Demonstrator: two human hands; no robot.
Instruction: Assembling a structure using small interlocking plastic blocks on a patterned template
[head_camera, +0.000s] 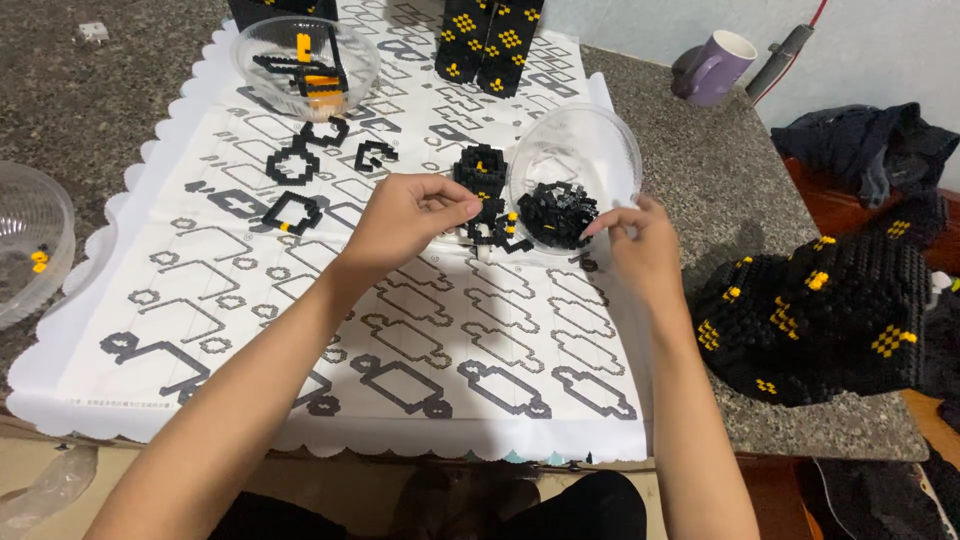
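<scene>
Underneath, speckled stone table (700, 170), paper sheet (300, 330).

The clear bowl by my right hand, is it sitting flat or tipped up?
Tipped: the clear bowl leans toward the right hand, black bricks heaped at its low edge.

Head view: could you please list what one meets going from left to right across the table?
Clear bowl at the left edge → black ring pieces on the printed sheet → left hand → tilted clear bowl of black bricks → right hand → purple mug → large black-and-yellow brick build.
</scene>
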